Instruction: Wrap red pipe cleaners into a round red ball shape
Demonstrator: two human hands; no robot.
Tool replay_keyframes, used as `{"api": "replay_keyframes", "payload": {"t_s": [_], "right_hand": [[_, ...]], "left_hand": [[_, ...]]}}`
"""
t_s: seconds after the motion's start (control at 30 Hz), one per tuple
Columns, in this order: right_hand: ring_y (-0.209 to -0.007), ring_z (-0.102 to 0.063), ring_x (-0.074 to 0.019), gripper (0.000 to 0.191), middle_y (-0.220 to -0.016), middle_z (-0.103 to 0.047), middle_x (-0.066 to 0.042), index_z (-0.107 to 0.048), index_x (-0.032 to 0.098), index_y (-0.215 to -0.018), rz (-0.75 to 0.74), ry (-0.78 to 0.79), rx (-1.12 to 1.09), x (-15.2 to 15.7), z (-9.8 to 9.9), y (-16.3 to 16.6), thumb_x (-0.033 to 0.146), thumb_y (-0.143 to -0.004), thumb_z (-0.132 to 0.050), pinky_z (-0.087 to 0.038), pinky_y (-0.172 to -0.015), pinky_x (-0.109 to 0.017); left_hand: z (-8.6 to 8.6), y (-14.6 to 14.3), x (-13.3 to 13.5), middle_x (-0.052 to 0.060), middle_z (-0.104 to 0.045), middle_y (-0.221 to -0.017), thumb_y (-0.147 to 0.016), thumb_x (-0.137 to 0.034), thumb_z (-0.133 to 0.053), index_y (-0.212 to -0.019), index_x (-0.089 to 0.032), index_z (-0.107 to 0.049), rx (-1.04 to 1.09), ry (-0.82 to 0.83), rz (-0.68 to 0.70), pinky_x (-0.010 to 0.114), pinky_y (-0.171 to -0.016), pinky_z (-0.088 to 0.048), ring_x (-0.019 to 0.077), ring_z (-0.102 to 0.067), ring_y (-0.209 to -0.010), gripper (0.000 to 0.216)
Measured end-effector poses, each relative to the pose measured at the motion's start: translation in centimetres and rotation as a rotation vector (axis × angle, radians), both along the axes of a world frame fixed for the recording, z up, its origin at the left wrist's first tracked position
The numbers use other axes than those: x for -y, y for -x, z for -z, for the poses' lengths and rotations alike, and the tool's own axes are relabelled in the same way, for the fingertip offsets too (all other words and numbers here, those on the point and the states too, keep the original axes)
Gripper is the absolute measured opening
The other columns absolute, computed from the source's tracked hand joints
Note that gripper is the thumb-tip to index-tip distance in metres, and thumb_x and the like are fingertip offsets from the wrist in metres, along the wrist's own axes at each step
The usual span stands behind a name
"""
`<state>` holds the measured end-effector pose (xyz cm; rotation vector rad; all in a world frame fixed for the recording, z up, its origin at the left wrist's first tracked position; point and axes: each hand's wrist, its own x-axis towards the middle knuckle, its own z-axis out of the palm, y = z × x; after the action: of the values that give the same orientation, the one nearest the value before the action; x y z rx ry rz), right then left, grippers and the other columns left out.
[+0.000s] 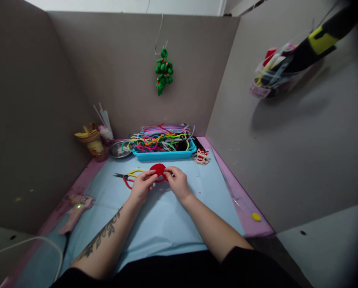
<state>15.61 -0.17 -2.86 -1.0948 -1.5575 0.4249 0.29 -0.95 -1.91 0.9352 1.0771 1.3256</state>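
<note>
Both my hands meet over the light blue mat (167,216) at the middle of the desk. My left hand (141,186) and my right hand (177,182) each pinch a side of a red fuzzy pipe-cleaner piece (158,169), a round wound shape with a thin red strand trailing under it. Just left of my left hand lie small scissors (121,175) and a yellow pipe cleaner (136,173).
A blue tray (163,155) piled with several coloured pipe cleaners stands behind my hands. A small red-and-white figure (201,156), a metal dish (119,149), a cup (94,144) and a pink glue gun (76,209) lie around. A green ornament (163,72) hangs on the back wall.
</note>
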Motion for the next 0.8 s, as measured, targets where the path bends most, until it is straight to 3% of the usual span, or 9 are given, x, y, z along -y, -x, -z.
{"api": "replay_keyframes", "payload": {"t_s": [0.17,0.53,0.67,0.8], "right_hand": [[-0.080,-0.060,-0.0181,0.010,-0.083,-0.067,-0.003,-0.065,0.022,-0.085,0.013,-0.008,0.008,-0.05,0.09,-0.01,0.024,-0.083,-0.056,-0.047,-0.077,-0.031],[-0.081,-0.058,-0.0187,0.008,-0.080,-0.065,-0.003,-0.064,0.022,-0.082,0.048,0.000,0.005,0.30,0.10,0.73,0.025,-0.083,-0.056,-0.046,-0.080,-0.033],[-0.097,-0.056,-0.0208,0.009,-0.093,-0.063,-0.006,-0.067,0.022,-0.078,0.093,0.028,-0.087,0.08,0.23,0.78,0.028,-0.079,-0.061,-0.043,-0.091,-0.037],[-0.109,-0.054,-0.0232,0.013,-0.110,-0.060,-0.009,-0.069,0.021,-0.073,0.017,0.160,-0.200,-0.16,0.20,0.69,0.032,-0.077,-0.062,-0.040,-0.098,-0.040]], "left_hand": [[-0.10,0.06,0.07,-0.003,-0.057,-0.054,-0.051,-0.030,-0.083,-0.089,-0.011,-0.066,-0.017,0.001,0.023,0.018,-0.040,-0.026,0.0036,-0.040,-0.040,0.045],[-0.04,-0.47,0.18,-0.006,-0.053,-0.049,-0.052,-0.030,-0.082,-0.085,-0.012,-0.062,-0.015,-0.012,-0.073,0.018,-0.039,-0.023,0.0037,-0.036,-0.039,0.042],[-0.14,-0.54,0.29,-0.006,-0.053,-0.049,-0.052,-0.030,-0.082,-0.084,-0.012,-0.062,0.004,-0.010,-0.071,0.018,-0.039,-0.023,0.0033,-0.036,-0.039,0.042],[0.14,-0.44,0.19,-0.004,-0.056,-0.053,-0.053,-0.030,-0.082,-0.085,-0.013,-0.063,0.001,-0.006,-0.059,0.018,-0.039,-0.024,0.0033,-0.038,-0.039,0.042]]}}
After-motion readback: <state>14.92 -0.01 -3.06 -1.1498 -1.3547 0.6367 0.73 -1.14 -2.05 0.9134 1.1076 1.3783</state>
